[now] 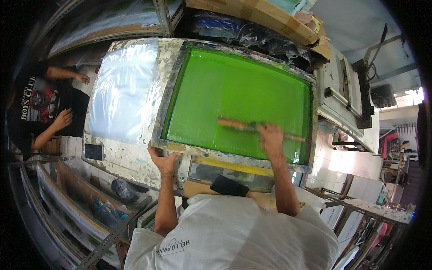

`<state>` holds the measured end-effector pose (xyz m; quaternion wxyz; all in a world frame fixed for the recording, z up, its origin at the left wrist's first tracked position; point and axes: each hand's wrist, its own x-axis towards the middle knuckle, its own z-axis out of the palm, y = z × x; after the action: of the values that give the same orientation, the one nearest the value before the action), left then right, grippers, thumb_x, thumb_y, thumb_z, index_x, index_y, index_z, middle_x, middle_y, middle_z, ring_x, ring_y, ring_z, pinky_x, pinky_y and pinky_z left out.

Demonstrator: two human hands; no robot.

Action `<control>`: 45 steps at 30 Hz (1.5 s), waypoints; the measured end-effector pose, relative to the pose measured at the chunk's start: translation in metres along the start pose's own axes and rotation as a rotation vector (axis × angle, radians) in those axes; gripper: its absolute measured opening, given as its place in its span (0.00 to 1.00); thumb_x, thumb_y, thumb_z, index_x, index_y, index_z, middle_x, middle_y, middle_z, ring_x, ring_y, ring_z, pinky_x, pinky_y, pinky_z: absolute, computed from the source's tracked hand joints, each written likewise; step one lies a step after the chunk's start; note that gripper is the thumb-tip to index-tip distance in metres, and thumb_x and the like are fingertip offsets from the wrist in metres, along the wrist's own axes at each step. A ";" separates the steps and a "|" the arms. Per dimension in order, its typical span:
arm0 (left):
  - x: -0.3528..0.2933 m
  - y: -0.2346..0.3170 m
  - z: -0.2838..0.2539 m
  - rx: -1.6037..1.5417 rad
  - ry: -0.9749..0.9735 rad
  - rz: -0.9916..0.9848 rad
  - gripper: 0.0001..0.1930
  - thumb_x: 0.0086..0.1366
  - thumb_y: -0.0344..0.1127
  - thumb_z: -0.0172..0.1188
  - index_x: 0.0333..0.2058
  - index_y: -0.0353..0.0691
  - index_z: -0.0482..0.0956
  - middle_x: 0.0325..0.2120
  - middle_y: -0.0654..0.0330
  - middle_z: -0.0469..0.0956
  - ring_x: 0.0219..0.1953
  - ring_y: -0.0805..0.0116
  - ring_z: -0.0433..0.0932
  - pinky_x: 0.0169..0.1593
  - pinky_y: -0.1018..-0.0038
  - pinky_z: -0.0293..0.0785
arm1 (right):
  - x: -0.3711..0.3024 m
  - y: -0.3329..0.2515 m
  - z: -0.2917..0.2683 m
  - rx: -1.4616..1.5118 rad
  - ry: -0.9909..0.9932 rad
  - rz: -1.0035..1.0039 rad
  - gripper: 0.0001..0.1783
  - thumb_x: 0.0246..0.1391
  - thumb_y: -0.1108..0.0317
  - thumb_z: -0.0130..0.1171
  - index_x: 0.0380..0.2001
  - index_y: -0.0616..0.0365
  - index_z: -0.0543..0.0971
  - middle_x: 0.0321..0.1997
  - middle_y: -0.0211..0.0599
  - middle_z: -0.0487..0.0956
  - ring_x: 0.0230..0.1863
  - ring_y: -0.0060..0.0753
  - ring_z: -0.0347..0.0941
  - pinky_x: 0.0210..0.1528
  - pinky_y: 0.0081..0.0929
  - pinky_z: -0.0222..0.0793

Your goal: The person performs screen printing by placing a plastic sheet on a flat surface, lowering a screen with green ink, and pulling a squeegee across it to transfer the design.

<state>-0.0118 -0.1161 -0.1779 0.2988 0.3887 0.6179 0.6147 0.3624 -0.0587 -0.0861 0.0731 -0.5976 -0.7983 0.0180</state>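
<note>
In front of me lies a screen printing frame (243, 155) with a bright green mesh (265, 85) and worn, ink-stained edges. My right hand (271, 139) grips a long wooden squeegee (236, 124), which lies across the lower right part of the mesh and is smeared by motion. My left hand (163, 161) holds the frame's near left corner, thumb spread to the side and fingers partly hidden by the edge. Left of the frame, a stack of clear, shiny plastic sheets (122, 90) rests on the stained work table (119, 155).
A co-worker (45, 103) stands at the left edge of the table. A dark phone (228, 185) lies close to my body. Racks of screens (67, 202) fill the lower left; a cardboard box (265, 18) sits beyond the frame. At the right stands a white machine (344, 96).
</note>
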 end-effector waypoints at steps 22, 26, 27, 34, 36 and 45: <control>0.011 -0.002 -0.005 0.489 -0.007 0.325 0.56 0.28 0.47 0.77 0.58 0.38 0.58 0.66 0.46 0.43 0.65 0.45 0.49 0.63 0.55 0.53 | 0.020 0.027 0.046 0.178 -0.091 0.197 0.39 0.26 0.67 0.61 0.53 0.52 0.70 0.61 0.58 0.63 0.63 0.71 0.52 0.58 0.77 0.37; 0.011 0.006 -0.002 0.453 -0.010 0.291 0.56 0.31 0.54 0.77 0.58 0.38 0.58 0.66 0.45 0.43 0.66 0.46 0.47 0.64 0.53 0.50 | 0.084 0.081 0.072 0.165 0.081 0.109 0.38 0.29 0.59 0.55 0.53 0.51 0.70 0.60 0.58 0.63 0.63 0.71 0.52 0.58 0.78 0.35; 0.011 0.006 -0.004 0.456 -0.022 0.300 0.57 0.31 0.55 0.77 0.59 0.38 0.58 0.66 0.45 0.43 0.66 0.47 0.47 0.64 0.53 0.50 | 0.102 0.092 0.077 0.152 0.119 0.115 0.38 0.29 0.58 0.54 0.53 0.52 0.70 0.60 0.58 0.63 0.63 0.71 0.52 0.58 0.78 0.35; 0.011 0.003 0.002 0.350 -0.007 0.265 0.59 0.33 0.57 0.77 0.61 0.35 0.55 0.65 0.44 0.45 0.67 0.50 0.46 0.66 0.55 0.47 | 0.214 0.149 0.086 0.060 0.269 0.088 0.41 0.28 0.58 0.54 0.56 0.49 0.69 0.62 0.58 0.62 0.63 0.75 0.51 0.58 0.77 0.35; 0.010 0.000 0.002 0.323 0.004 0.235 0.58 0.34 0.51 0.78 0.61 0.34 0.55 0.63 0.45 0.50 0.65 0.52 0.51 0.65 0.57 0.50 | 0.229 0.153 0.081 0.019 0.245 0.081 0.40 0.31 0.58 0.55 0.57 0.49 0.68 0.63 0.58 0.61 0.64 0.74 0.50 0.59 0.77 0.36; 0.004 0.000 0.002 0.047 0.053 0.052 0.53 0.32 0.36 0.78 0.58 0.32 0.57 0.51 0.52 0.65 0.52 0.59 0.66 0.58 0.65 0.62 | 0.209 0.101 0.003 -0.188 0.219 0.064 0.46 0.45 0.55 0.59 0.65 0.52 0.51 0.69 0.52 0.49 0.70 0.60 0.37 0.66 0.64 0.34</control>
<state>-0.0116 -0.1117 -0.1777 0.2568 0.3952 0.6296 0.6177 0.4002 0.1705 -0.0813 0.1028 -0.6255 -0.7641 -0.1197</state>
